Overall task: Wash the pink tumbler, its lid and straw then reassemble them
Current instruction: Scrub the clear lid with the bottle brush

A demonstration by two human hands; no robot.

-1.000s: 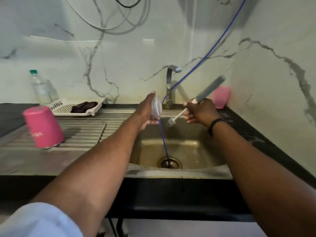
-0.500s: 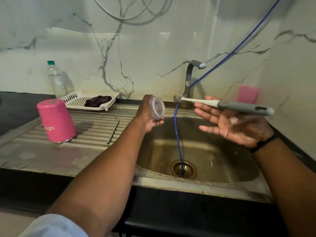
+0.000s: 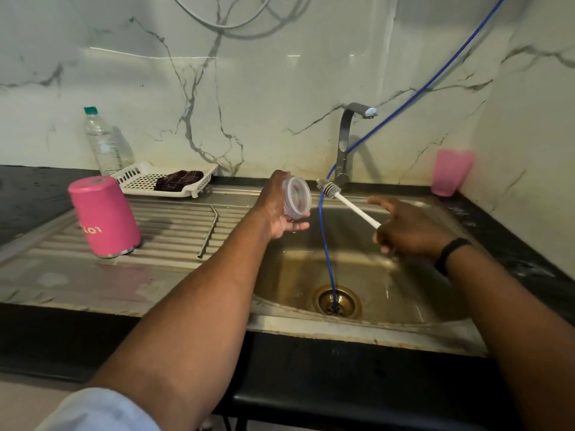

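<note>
Here the left hand (image 3: 281, 209) is raised over the left edge of the sink (image 3: 404, 309), its fingers curled round a clear plastic lid (image 3: 297, 198) that is tipped on edge with its open face turned toward the right. The right hand (image 3: 407, 231) grips the handle end of a slim brush (image 3: 345, 204); its white shaft runs up and to the left, and the small bristle head sits just beside the lid's rim, not clearly touching it. The forefinger of that hand points loosely along the shaft. A black band (image 3: 451, 251) circles the right wrist.

The pink tumbler (image 3: 104, 216) stands upside down on the ridged steel draining board (image 3: 174, 231), well to the left of the hands. A metal straw (image 3: 209, 231) with a bent top lies flat on the ridges between the tumbler and the left forearm, apart from both.

Behind the board, a white slotted tray (image 3: 137, 178) holds a dark cloth (image 3: 179, 180), and a clear water bottle (image 3: 102, 141) with a green cap stands upright just behind the tray. A grey tap (image 3: 345, 141) rises at the back of the sink. A thin blue hose (image 3: 325, 237) comes down from the upper right, passes the tap and drops into the drain (image 3: 337, 301). A translucent pink cup (image 3: 451, 172) stands on the dark tabletop (image 3: 28, 194) in the far right corner against the marble wall.
</note>
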